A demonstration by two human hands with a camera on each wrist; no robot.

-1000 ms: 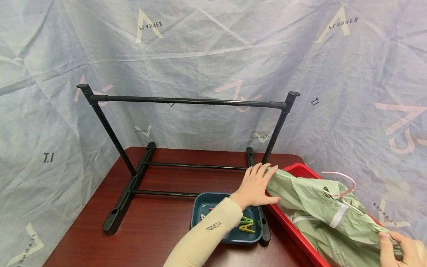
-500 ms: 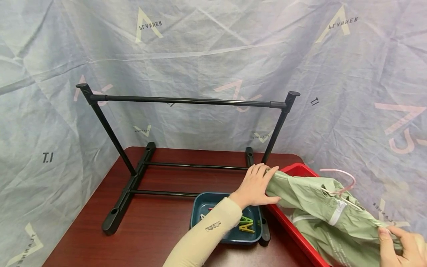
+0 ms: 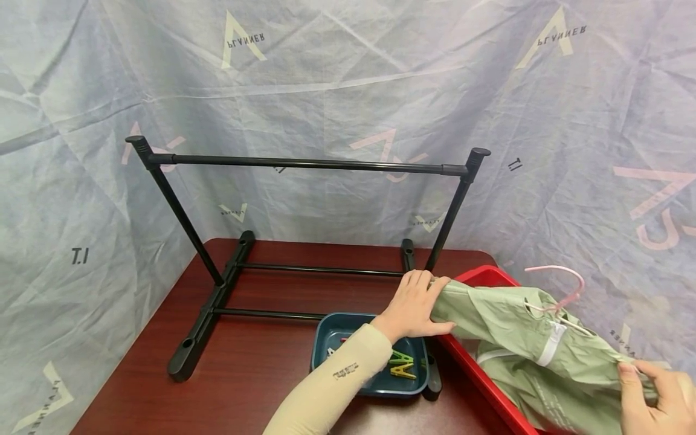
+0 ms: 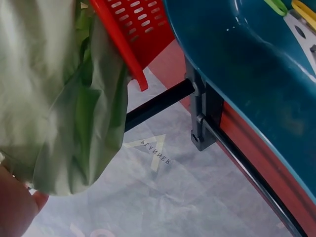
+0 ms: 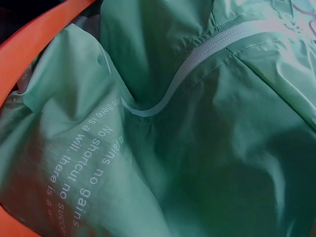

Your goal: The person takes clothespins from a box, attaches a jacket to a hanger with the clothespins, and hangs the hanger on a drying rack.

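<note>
A light green garment (image 3: 489, 308) with a white zip is stretched between both hands above a red basket (image 3: 484, 275). A pink hanger (image 3: 573, 296) pokes its hook up through the neck. My left hand (image 3: 413, 305) grips the garment's left end, thumb spread; in the left wrist view, part of that hand (image 4: 17, 205) shows beside the fabric (image 4: 94, 123). My right hand (image 3: 655, 396) pinches the garment's right end between thumb and fingers. Green cloth with printed lettering (image 5: 197, 163) fills most of the right wrist view, where no hand shows.
A black rack (image 3: 315, 163) stands on the dark red table (image 3: 261, 368). A blue tray (image 3: 375, 389) holding several clothespins (image 3: 402, 370) sits beside the rack's right foot, partly under the left forearm. Printed grey cloth (image 3: 326, 109) hangs behind.
The hanger's hook has risen slightly out of the neck. My left hand's fingers have drawn a little closer together at the garment's end; my right hand has barely moved.
</note>
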